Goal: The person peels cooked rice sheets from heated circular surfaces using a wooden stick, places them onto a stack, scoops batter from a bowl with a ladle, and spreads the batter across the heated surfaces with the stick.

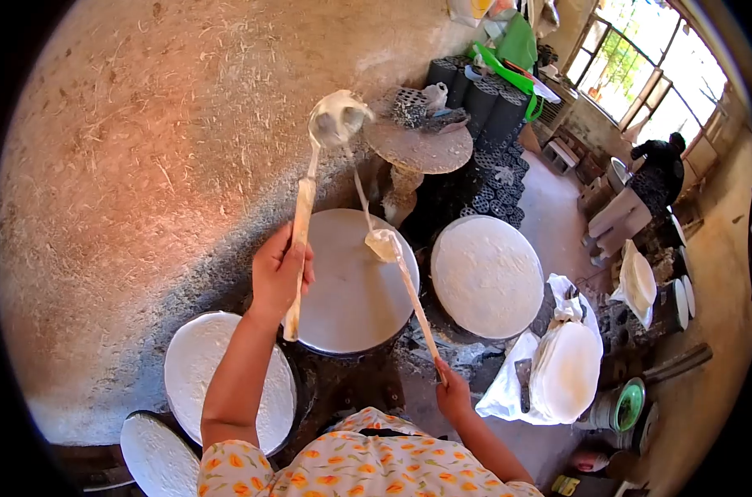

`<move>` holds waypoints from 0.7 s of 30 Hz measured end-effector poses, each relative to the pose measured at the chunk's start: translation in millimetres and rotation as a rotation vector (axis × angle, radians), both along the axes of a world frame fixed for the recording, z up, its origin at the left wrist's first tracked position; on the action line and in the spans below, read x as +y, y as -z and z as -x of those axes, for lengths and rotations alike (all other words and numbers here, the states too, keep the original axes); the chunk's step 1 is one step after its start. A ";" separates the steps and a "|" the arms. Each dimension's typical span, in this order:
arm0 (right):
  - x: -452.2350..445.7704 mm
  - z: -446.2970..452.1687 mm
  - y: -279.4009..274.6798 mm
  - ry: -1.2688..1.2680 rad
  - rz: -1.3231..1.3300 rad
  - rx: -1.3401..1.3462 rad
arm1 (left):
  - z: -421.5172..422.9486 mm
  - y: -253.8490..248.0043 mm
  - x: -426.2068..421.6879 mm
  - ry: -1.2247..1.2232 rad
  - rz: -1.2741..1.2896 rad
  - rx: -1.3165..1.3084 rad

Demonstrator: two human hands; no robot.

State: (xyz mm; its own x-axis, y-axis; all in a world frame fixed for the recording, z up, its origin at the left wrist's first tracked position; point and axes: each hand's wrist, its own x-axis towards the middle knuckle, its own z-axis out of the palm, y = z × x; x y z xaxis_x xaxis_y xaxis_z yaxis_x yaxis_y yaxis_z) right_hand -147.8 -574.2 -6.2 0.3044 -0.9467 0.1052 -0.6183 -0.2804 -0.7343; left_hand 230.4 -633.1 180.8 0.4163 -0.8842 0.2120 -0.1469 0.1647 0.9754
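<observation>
Along the left, a rough wall [144, 166], cut by the lens's dark rim; upper right, a window [662, 41], washed by glare. Far right, a person [659, 178], with hands hard to make out. Farther back, black cylinders [483, 108], partly blocked by a stand [417, 149]. At centre, a smooth pan [343, 290], crossed by both handles; to its right, a white disc [487, 277]; to its left, another disc [195, 364], partly hidden behind the forearm. Gripped in the raised left hand [280, 269], a smeared ladle [336, 120]; gripped in the right hand [453, 393], a coated stick [417, 302] — and between the heads, a thin strand [360, 186], batter or metal, impossible to tell.
</observation>
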 end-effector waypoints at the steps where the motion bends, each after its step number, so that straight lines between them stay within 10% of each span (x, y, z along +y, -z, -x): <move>1: -8.2 -4.9 -0.6 -0.009 0.000 -0.001 | 1.5 -0.9 4.2 0.074 -0.036 0.210; 10: -130.6 -119.6 -20.9 -0.077 -0.279 0.049 | 7.9 63.4 35.3 0.075 -0.215 0.344; 19: -74.3 -49.2 9.6 0.031 -0.122 -0.176 | 0.2 75.7 49.0 0.027 -0.445 0.351; 21: -82.4 -71.5 14.7 -0.010 -0.302 -0.071 | -19.9 73.9 63.4 0.305 -0.054 1.128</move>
State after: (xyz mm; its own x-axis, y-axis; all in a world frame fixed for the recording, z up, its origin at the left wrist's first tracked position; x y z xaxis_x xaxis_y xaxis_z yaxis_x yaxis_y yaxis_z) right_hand -76.3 -656.7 -21.0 0.3162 -0.9352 -0.1594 -0.5604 -0.0486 -0.8268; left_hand 250.3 -569.8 106.8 0.1134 -0.9765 -0.1833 0.8450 -0.0022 0.5348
